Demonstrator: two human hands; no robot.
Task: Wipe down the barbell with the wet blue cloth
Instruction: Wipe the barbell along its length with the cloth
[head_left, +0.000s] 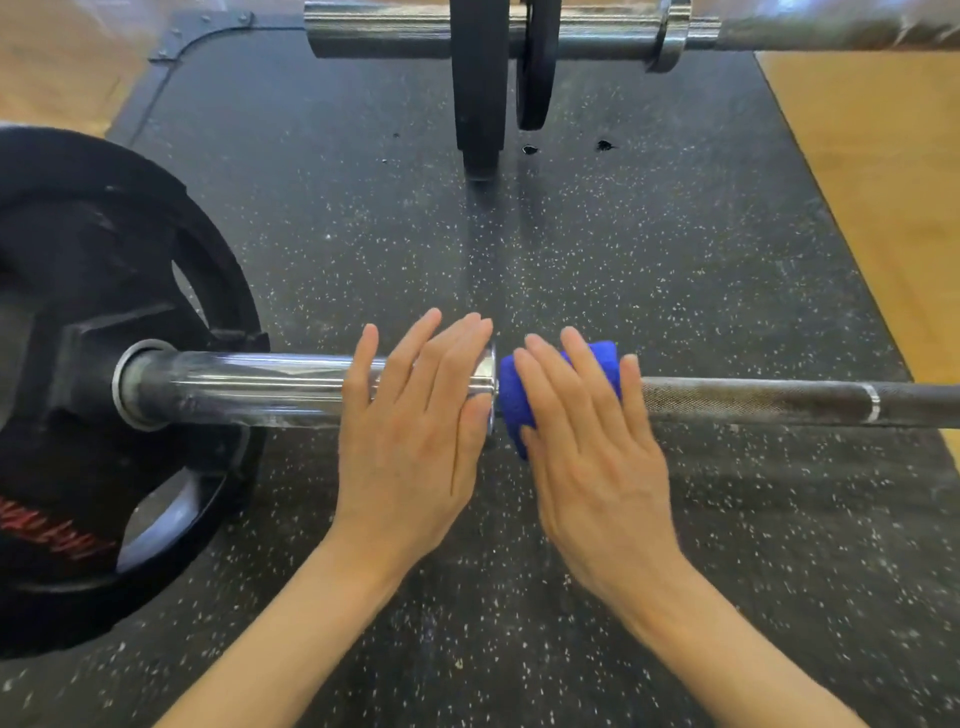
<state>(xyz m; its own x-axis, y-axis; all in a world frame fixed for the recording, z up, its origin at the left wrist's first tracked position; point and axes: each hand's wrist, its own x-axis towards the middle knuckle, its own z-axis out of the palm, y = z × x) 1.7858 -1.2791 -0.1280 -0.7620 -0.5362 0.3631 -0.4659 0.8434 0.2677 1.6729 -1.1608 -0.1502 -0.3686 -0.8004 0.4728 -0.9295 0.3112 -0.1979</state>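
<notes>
A barbell (779, 402) lies across the black speckled mat, its chrome sleeve (234, 384) running left into a black weight plate (104, 364). The blue cloth (511, 410) is wrapped over the bar just right of the sleeve's collar. My right hand (592, 447) lies flat on the cloth with straight fingers, pressing it onto the bar. My left hand (415, 431) rests flat on the sleeve's inner end, fingers straight, its thumb below the collar. The two hands sit side by side, almost touching.
A second barbell (597, 31) with two upright black plates (480, 88) lies across the far end of the rubber mat (623, 249). Wooden flooring (893, 208) borders the mat on the right and far left.
</notes>
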